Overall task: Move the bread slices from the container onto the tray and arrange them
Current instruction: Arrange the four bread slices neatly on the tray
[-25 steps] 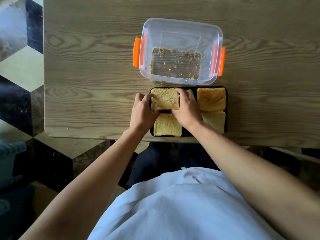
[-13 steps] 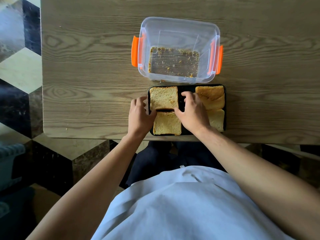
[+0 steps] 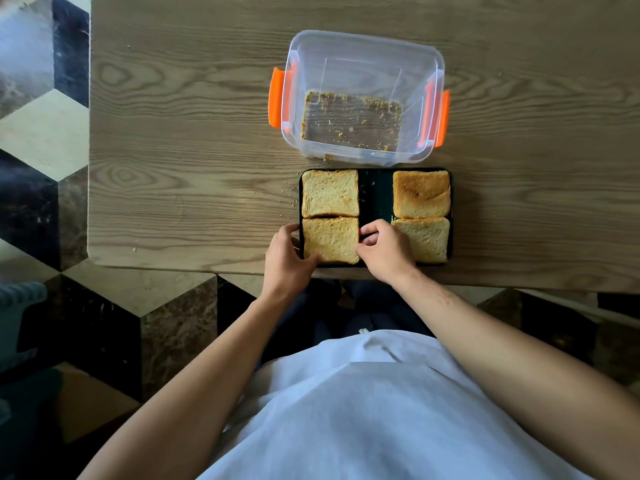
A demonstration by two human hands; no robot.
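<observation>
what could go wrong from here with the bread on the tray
1. The tray sits close to the table's near edge; a push from the left hand or right hand might slide it off.
2. Both hands squeeze the near-left slice from its sides, so it may buckle or crumble; crumbs already lie beside the tray.
3. Nudging that slice away could shove the far-left slice against the container.
</observation>
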